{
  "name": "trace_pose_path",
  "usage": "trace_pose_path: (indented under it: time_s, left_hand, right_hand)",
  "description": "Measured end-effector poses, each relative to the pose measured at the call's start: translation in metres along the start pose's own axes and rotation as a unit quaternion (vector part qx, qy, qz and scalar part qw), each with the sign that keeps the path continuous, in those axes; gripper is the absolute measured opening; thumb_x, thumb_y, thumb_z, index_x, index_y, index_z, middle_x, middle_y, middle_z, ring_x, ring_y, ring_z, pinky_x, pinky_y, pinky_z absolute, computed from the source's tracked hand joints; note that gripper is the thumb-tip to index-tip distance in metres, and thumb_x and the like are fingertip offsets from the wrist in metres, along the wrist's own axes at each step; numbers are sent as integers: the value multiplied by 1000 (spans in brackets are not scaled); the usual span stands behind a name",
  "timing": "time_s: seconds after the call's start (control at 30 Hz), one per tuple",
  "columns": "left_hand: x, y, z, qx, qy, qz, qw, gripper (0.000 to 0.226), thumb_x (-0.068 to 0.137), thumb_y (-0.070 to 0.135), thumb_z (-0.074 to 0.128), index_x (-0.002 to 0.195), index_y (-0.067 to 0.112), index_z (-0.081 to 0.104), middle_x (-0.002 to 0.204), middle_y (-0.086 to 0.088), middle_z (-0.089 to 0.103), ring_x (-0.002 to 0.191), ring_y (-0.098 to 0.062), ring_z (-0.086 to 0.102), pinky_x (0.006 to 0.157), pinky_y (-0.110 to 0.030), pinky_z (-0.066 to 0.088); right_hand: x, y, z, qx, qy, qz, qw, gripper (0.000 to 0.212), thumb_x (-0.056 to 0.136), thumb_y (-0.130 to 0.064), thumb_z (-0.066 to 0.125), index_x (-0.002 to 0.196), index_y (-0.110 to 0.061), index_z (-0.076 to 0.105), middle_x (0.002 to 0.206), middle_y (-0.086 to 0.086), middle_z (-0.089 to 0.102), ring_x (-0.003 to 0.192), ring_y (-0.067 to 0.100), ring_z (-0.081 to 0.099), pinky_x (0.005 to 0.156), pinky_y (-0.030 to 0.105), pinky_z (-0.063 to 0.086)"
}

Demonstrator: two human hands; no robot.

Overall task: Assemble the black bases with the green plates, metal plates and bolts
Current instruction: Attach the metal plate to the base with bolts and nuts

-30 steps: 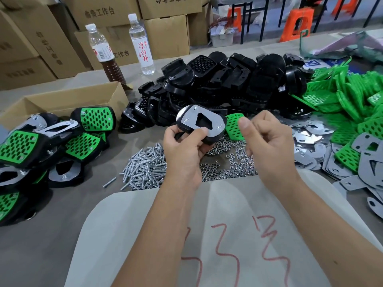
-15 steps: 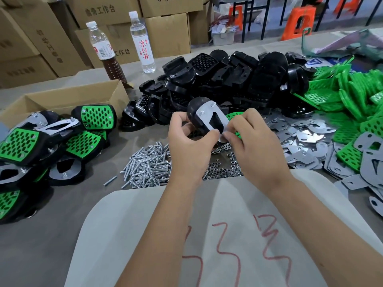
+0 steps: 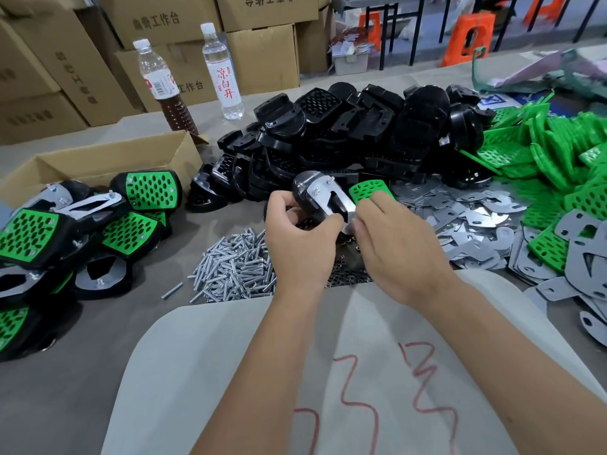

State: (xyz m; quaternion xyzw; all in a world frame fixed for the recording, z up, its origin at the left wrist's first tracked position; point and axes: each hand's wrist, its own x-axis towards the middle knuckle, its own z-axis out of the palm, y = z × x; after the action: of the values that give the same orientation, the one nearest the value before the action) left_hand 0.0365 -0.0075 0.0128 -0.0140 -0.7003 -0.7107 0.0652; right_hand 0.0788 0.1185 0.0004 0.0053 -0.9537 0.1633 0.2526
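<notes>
One black base (image 3: 303, 188) with a metal plate (image 3: 331, 200) sits in your hands above the desk (image 3: 65, 372); your left hand (image 3: 300, 238) grips it, right hand (image 3: 394, 244) fingers pinch the plate's near tip. Bolts (image 3: 235, 267) lie at 7 o'clock, loose bases (image 3: 361, 133) at 12.

Even, soft light; wide-angle bending at edges

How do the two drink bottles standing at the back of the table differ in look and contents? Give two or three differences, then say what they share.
The left bottle holds dark brown liquid; the right bottle holds clear liquid. The left bottle is filled only partway, with its top part empty; the right bottle's level cannot be told. The right bottle's label bears large red characters; the left bottle's label has a red and white print. Both are clear plastic, upright and white-capped.
</notes>
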Motion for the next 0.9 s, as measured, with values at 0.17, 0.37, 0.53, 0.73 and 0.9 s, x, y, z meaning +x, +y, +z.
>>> trace_pose_path:
  time_s: [0.17, 0.37, 0.53, 0.73, 0.9]
  left_hand:
    - [1, -1, -1, 3, 6, -3, 1000, 34, 63, 17, 75, 91, 23, 56, 93, -14, 74, 89, -41, 70, 77, -66, 58]
    - [-11, -5, 11, 14, 6, 31, 999, 36, 70, 17, 78, 93, 25, 52, 92, -6, 73, 91, -28, 71, 83, -58, 59]
    - [-12, -9, 13, 14, -5, 49, 999, 33, 77, 9, 80, 94, 20, 55, 91, -4, 74, 90, -21, 71, 85, -55, 58]
    - [-16, -7, 15, 27, 0, 73, 997, 35, 79, 9, 81, 94, 23, 53, 88, 2, 74, 86, -18, 72, 82, -52, 59]
    - [-21, -6, 21, 35, 22, 102, 994, 33, 81, 12, 82, 93, 21, 53, 84, 6, 71, 79, -11, 70, 76, -31, 57]
  right_hand:
    - [-1, -6, -2, -1, -4, 1, 1000, 35, 106, -32, 27, 89, -12, 51, 90, -1, 46, 77, 25, 45, 60, 41, 38]
    - [1, -5, 4, 28, 14, 130, 991, 34, 108, -21, 38, 74, -16, 38, 75, -3, 39, 72, 27, 39, 66, 38, 22]
    - [2, -5, 5, 33, 25, 182, 982, 50, 105, -19, 45, 56, -18, 31, 56, -4, 34, 62, 33, 38, 62, 39, 16]
    - [2, -3, 6, 52, 48, 205, 976, 50, 104, -22, 47, 56, -13, 43, 53, 0, 39, 59, 33, 40, 58, 40, 19]
    - [3, 1, 3, 145, 96, 194, 966, 60, 106, -26, 51, 51, -17, 29, 47, -2, 31, 49, 21, 31, 55, 40, 23]
